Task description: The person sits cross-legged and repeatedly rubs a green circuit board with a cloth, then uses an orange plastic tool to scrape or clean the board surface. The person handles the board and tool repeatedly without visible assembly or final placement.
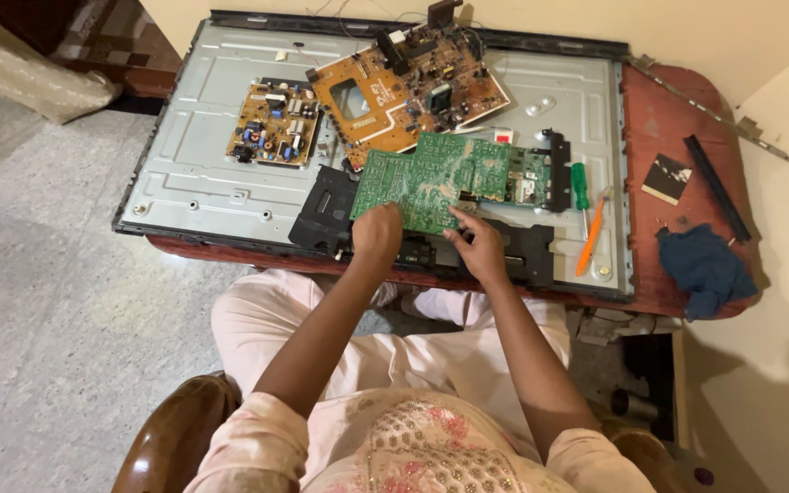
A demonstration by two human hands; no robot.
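Metal back panel (194, 173) of a flat screen, grey and stamped, covers most of the reddish tabletop (668, 119) and carries everything else. Against its far edge lies a large tan circuit board (367, 100) crowded with dark parts, and to the left of that a smaller tan power board (274, 124). Nearer the seated person rests the green circuit board (440, 173), its long axis running left to right across the panel, tilted a little, with its near edge over a black plastic bracket (522, 251).

Both hands meet that near edge. The left hand (377, 233) sits at the board's near left corner, fingers curled down onto it, apparently gripping the edge, though the knuckles hide the fingertips. The right hand (481, 246) is just beside it to the right, fingers spread and touching the board's lower edge, more pressing than clenched. The board thus lies directly ahead of both hands, extending away and to the right, and the right hand is nearer its middle.

Off to the right, clear of the hands, a green-handled screwdriver (579, 185) and an orange tool (590, 237) lie on the panel; further right a blue cloth (705, 265) is bunched on the tabletop.
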